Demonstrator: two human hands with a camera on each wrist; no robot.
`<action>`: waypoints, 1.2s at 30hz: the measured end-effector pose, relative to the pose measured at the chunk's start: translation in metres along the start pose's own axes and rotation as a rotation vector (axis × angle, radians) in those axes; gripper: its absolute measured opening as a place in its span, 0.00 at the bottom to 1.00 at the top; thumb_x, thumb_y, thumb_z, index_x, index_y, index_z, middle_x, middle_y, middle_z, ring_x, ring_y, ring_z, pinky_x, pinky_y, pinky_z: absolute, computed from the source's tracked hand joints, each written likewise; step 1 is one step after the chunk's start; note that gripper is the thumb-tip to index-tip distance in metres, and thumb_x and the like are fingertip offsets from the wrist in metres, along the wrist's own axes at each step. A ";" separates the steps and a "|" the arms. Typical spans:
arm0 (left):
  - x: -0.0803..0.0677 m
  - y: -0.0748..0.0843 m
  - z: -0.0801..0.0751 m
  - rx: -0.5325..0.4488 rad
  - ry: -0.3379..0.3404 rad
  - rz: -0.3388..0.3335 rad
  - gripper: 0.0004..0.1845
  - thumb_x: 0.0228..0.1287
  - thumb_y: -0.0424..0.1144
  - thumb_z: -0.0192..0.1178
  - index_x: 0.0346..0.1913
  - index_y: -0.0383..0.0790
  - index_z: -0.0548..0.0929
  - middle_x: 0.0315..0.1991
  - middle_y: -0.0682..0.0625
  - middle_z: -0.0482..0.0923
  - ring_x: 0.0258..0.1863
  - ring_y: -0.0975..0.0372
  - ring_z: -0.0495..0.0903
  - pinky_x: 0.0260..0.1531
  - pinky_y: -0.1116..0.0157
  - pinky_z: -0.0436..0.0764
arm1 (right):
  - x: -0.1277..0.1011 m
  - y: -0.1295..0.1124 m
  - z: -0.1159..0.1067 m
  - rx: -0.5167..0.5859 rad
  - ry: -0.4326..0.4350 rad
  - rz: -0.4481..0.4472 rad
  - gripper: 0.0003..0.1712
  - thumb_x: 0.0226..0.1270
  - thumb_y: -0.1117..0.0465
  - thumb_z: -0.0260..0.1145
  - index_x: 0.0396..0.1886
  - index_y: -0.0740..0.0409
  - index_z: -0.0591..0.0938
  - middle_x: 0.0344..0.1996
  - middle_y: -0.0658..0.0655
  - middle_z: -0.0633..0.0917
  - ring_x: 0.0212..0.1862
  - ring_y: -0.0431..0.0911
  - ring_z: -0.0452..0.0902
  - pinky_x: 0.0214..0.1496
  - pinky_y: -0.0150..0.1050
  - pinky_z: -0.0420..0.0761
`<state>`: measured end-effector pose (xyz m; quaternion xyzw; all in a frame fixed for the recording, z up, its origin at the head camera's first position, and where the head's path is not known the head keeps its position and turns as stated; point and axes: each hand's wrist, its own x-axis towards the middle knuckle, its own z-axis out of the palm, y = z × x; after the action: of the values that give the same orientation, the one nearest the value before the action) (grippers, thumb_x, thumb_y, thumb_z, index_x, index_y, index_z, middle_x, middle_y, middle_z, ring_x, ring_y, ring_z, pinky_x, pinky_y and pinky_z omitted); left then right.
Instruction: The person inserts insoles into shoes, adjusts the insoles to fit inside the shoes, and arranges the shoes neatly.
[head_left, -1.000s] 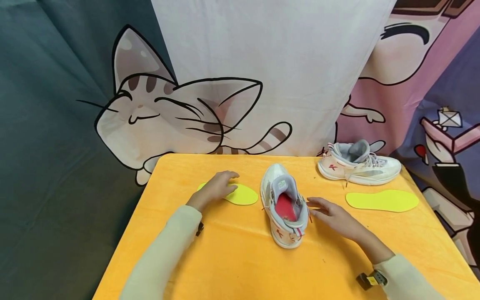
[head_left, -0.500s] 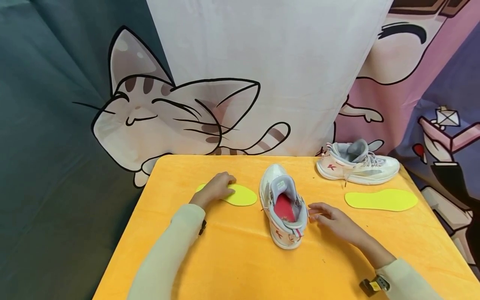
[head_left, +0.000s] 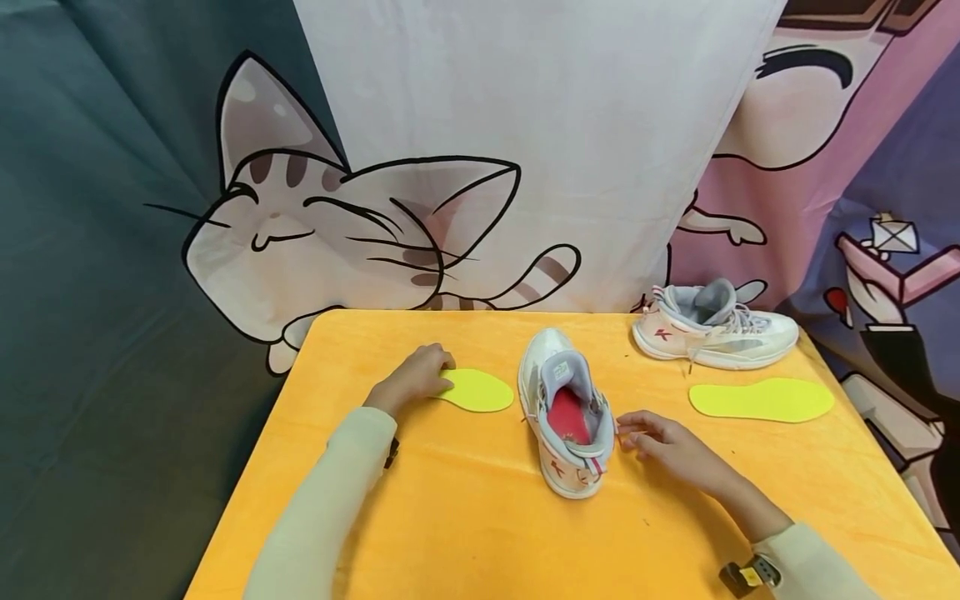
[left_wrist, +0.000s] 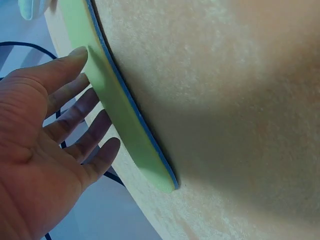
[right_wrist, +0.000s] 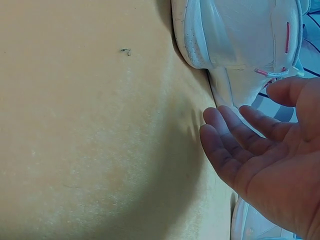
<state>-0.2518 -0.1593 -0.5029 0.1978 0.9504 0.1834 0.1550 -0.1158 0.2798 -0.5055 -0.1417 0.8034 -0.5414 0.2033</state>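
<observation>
A yellow insole (head_left: 480,390) lies flat on the table, left of a white sneaker (head_left: 562,368) that has a red lining (head_left: 570,417) inside. My left hand (head_left: 416,375) is over the insole's left end and hides that part. In the left wrist view its thumb and fingers are extended along the green-looking insole (left_wrist: 117,102), which has a blue underside. Beside the sneaker's right side is my right hand (head_left: 671,446), fingers loosely bent and holding nothing. The right wrist view has the thumb close to the sneaker's lace (right_wrist: 270,73).
A second white sneaker (head_left: 720,329) lies at the table's back right, pointing right. In front of it is another yellow insole (head_left: 761,400). The yellow table (head_left: 480,517) ends at a printed cartoon curtain (head_left: 585,125) behind.
My left hand has shifted left along the insole, uncovering more of its middle. The right hand has lowered slightly beside the sneaker. Both sneakers and the insoles keep their places.
</observation>
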 end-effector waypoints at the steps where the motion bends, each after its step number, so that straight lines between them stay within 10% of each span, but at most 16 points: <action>1: 0.000 0.000 0.000 0.003 -0.005 -0.001 0.16 0.67 0.38 0.70 0.56 0.37 0.86 0.50 0.44 0.79 0.52 0.50 0.76 0.57 0.52 0.77 | 0.000 0.000 -0.001 -0.001 0.000 -0.001 0.23 0.83 0.62 0.55 0.67 0.76 0.71 0.59 0.75 0.80 0.50 0.41 0.85 0.46 0.38 0.86; 22: -0.001 -0.002 -0.003 0.029 0.004 0.023 0.09 0.70 0.35 0.66 0.51 0.39 0.85 0.43 0.47 0.75 0.45 0.54 0.71 0.51 0.57 0.75 | -0.005 0.006 -0.012 0.060 0.036 0.035 0.25 0.83 0.64 0.54 0.68 0.79 0.67 0.59 0.78 0.79 0.49 0.38 0.85 0.46 0.37 0.86; 36: -0.014 0.005 -0.030 -0.215 -0.070 0.086 0.03 0.70 0.28 0.63 0.40 0.39 0.82 0.36 0.49 0.77 0.39 0.58 0.73 0.43 0.62 0.74 | -0.006 0.010 -0.020 0.057 0.041 0.022 0.25 0.83 0.65 0.53 0.68 0.81 0.65 0.56 0.79 0.80 0.48 0.38 0.85 0.45 0.38 0.86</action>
<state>-0.2490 -0.1696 -0.4710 0.2266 0.9100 0.2835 0.2002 -0.1199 0.3020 -0.5069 -0.1161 0.7931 -0.5646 0.1966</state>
